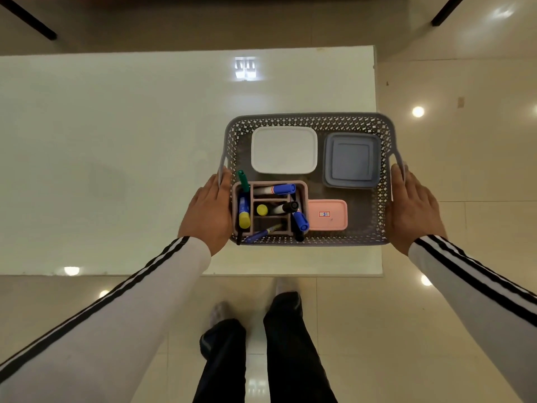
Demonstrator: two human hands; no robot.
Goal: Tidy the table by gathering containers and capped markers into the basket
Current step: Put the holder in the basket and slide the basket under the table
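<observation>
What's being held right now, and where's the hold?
The basket: left hand at its left handle, right hand at its right handle. Whether fingers hook the handles is unclear.

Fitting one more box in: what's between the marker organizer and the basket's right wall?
Head view: the small pink container beside the organizer, then bare basket floor to the wall.

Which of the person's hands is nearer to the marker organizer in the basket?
Left. The left hand rests against the basket wall right beside the marker organizer; the right hand is at the opposite wall, across the basket.
</observation>
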